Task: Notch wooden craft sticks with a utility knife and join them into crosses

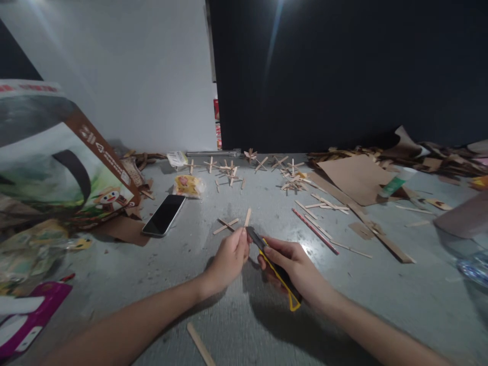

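Note:
Near the middle of the view, my left hand [229,256] pinches a wooden craft stick [247,217], whose upper end sticks up above the fingers. My right hand [287,264] is wrapped round a black and yellow utility knife [275,265]. The knife's front end points up and left, close by the left fingertips; whether the blade touches the stick cannot be made out. Just beyond the left hand lies a small cross of sticks [225,226]. Closer to me, another craft stick [201,344] rests on the grey table [229,325].
Several stick crosses [261,163] stand along the back. Loose sticks [316,226] and a red pencil [315,232] lie to the right, near cardboard pieces [354,178] and a green-white tube [398,182]. Leftward are a phone [164,215], a yellow packet [188,186], and a large bag [61,162].

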